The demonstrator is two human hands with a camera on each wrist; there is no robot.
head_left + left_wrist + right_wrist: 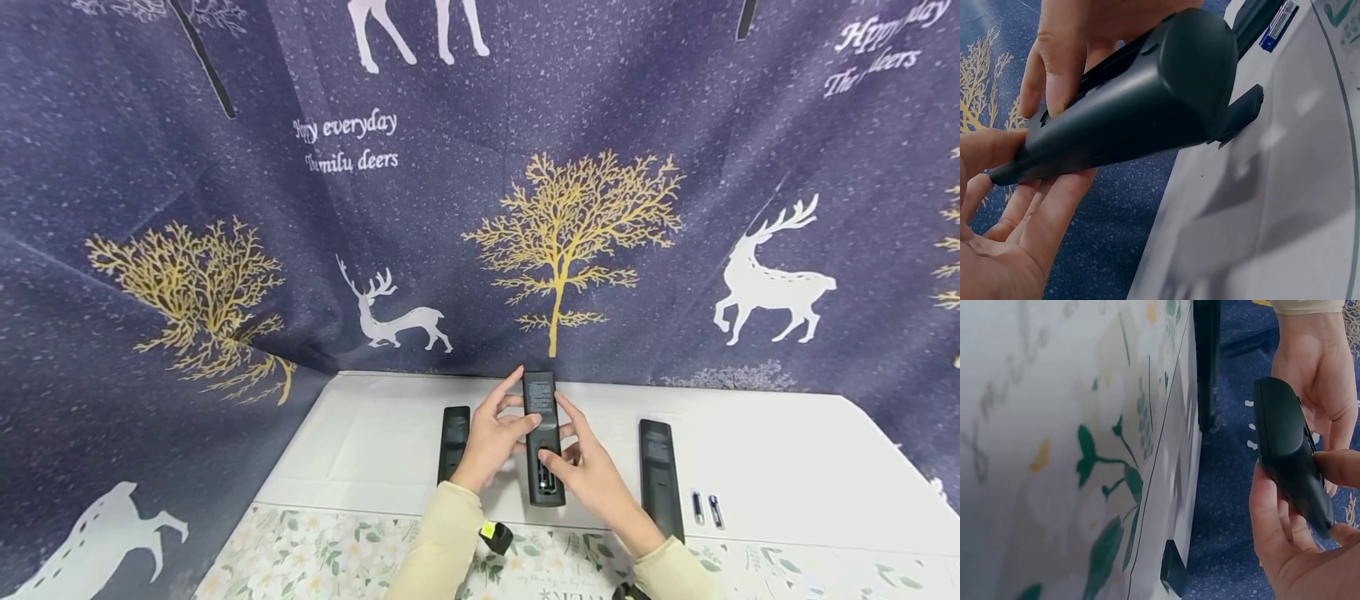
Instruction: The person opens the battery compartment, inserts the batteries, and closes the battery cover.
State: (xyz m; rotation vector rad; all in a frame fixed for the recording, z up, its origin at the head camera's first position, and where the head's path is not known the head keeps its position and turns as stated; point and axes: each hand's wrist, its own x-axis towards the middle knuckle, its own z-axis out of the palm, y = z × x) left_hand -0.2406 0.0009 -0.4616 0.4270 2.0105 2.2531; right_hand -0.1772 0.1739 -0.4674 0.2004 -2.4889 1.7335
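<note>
A black remote control (542, 396) is held back side up above the white table, its battery compartment uncovered with shiny battery metal showing inside. My left hand (491, 446) grips its left side, thumb across the back. From the other side my right hand (592, 479) holds it, thumb at the compartment and fingers along the edge. The left wrist view shows the remote's dark end (1200, 75) close up, with left fingers (1054, 212) beneath. In the right wrist view the remote (1285, 437) sits between right thumb and fingers.
A second black remote (453, 433) lies left of my hands, and a third (658, 467) to the right. Beside that one lie two small batteries (707, 509). A small dark piece (1244, 115) rests on the table. A patterned curtain (600, 108) hangs behind.
</note>
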